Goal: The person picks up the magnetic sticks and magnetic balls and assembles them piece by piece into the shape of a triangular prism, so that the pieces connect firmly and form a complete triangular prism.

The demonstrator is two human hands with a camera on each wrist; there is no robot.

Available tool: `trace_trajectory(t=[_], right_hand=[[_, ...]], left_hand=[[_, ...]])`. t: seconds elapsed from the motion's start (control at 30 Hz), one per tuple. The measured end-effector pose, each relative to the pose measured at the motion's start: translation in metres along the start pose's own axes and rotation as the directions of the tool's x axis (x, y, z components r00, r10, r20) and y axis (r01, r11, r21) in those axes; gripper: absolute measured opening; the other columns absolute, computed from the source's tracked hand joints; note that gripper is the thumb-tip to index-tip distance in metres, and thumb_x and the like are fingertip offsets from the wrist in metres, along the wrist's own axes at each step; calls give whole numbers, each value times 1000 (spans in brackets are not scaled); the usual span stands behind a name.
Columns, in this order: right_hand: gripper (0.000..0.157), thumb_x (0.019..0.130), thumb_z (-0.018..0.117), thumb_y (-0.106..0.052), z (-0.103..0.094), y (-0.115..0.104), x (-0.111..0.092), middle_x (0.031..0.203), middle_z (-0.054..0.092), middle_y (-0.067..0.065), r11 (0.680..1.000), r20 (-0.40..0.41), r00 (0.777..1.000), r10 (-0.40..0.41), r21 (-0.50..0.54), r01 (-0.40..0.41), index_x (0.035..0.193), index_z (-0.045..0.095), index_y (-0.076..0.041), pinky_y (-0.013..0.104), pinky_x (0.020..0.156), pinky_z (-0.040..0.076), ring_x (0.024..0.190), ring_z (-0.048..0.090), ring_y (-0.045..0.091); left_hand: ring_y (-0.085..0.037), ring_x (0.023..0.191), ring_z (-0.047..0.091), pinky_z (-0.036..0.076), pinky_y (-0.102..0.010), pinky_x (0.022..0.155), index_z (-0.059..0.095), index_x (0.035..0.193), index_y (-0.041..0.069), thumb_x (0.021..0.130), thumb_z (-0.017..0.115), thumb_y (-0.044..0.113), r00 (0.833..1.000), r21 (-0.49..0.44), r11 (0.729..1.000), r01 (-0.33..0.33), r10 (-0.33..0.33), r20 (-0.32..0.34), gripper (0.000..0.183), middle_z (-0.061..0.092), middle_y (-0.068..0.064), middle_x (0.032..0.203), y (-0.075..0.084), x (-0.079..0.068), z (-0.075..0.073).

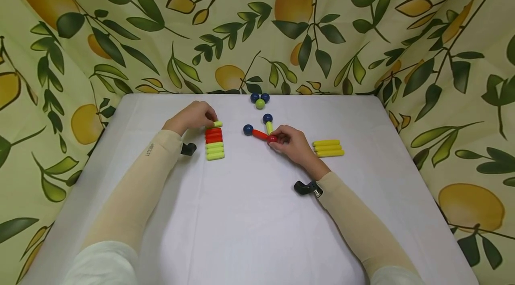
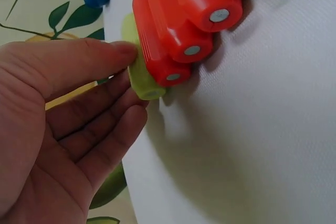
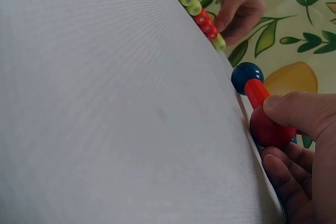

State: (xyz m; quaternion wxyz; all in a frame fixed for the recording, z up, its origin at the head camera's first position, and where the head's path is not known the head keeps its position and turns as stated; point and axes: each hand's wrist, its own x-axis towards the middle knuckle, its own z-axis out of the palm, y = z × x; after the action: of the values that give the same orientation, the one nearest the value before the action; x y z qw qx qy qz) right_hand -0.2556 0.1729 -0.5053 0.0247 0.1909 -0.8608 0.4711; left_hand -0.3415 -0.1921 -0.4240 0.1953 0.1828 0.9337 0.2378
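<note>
Left hand (image 1: 194, 116), outstretched, pinches green rod (image 2: 140, 76); right hand (image 1: 294, 143) pinches red ball (image 3: 266, 128).

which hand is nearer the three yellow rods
Right. The right hand is just left of the yellow rods; the left hand is farther left, beyond the red ball.

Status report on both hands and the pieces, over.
Left hand: pinching green rod beside three red rods. Right hand: gripping red ball, red rod running from it to blue ball. Nothing visibly blocking either hand.
</note>
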Motion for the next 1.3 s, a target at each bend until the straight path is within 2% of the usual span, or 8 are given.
trace_trajectory(t=[0.3,0.47,0.57,0.7,0.93,1.1,1.3], right_hand=[[24,93,88,-10,0,1,0,101,70,2,1000,2,1000,8,-2,-8,115,78,-12,32,80,56,89,63,24],[24,93,88,-11,1,0,1,101,70,3,1000,6,1000,5,-1,-5,114,77,-12,33,81,56,89,63,24],[24,93,88,-11,1,0,1,101,70,2,1000,9,1000,6,-4,-6,114,77,-12,34,81,56,89,63,24],[24,93,88,-11,1,1,0,101,70,2,1000,8,1000,13,-6,-13,115,77,-13,32,80,55,89,63,23],[24,93,88,-9,-1,-3,-1,102,71,4,1000,15,1000,15,4,-15,115,78,-10,34,81,55,89,63,24],[24,93,88,-9,-2,-2,-1,102,70,4,1000,10,1000,16,-1,-16,114,78,-11,33,81,55,89,63,23],[24,93,89,-9,-1,-1,-1,102,71,4,1000,7,1000,-2,4,2,114,78,-10,33,80,55,89,63,23]], left_hand=[[-31,102,65,56,-46,96,79,121,-1,100,74,5,1000,15,1000,-4,4,17,22,75,-14,114,3,6,2],[-31,100,63,55,-45,95,80,117,1,100,75,7,1000,24,1000,-3,3,-25,19,74,-13,109,10,7,-1],[-31,98,62,55,-45,94,80,114,1,99,77,10,998,21,1000,-19,20,-66,17,74,-13,107,23,9,-5],[-31,97,64,55,-44,92,81,112,1,97,80,12,993,3,999,-52,52,-104,18,75,-13,107,51,15,-11],[-29,95,65,56,-41,88,82,111,1,97,81,15,992,2,997,-80,80,-94,20,76,-12,107,93,34,-9],[-27,86,66,56,-38,80,82,106,1,96,81,14,993,-24,996,-87,84,-83,16,75,-13,99,109,48,3],[-25,88,65,57,-34,82,81,106,2,98,81,16,998,-109,994,-27,21,-58,16,74,-11,102,112,63,21]])
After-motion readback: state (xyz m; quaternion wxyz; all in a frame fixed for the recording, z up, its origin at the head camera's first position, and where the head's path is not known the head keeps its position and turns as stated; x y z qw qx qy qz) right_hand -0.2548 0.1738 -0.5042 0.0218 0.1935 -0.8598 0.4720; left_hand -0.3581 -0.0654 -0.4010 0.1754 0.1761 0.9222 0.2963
